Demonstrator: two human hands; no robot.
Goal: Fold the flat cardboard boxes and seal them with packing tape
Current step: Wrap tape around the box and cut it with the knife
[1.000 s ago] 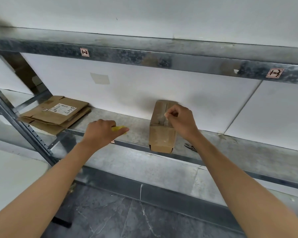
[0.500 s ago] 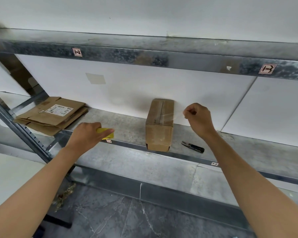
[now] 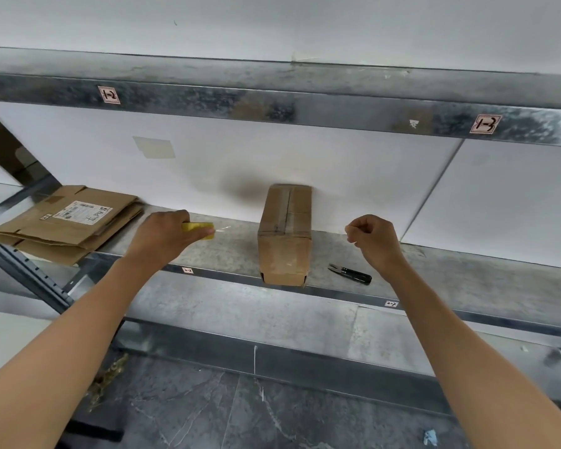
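Left hand (image 3: 162, 236) is gripping the yellow tape roll (image 3: 197, 229) left of the box (image 3: 284, 241); right hand (image 3: 371, 241), right of the box, is pinching what appears to be clear tape (image 3: 222, 229). The box is sitting on the shelf (image 3: 467, 277). Risk: unsupported tape twisting or sticking to itself before reaching the box.

A grey metal shelf (image 3: 230, 251) is set against a white wall (image 3: 240, 157), on which a pale square patch (image 3: 154, 147) is stuck. Black snips (image 3: 350, 273) are laid on the shelf near its front edge. The beam (image 3: 337, 108) above is marked by two red-bordered labels (image 3: 109, 94), well apart. A dark veined floor (image 3: 240, 416) is seen below, with a blue scrap (image 3: 429, 437) at the right and dry debris (image 3: 110, 377) by the upright (image 3: 36, 280)
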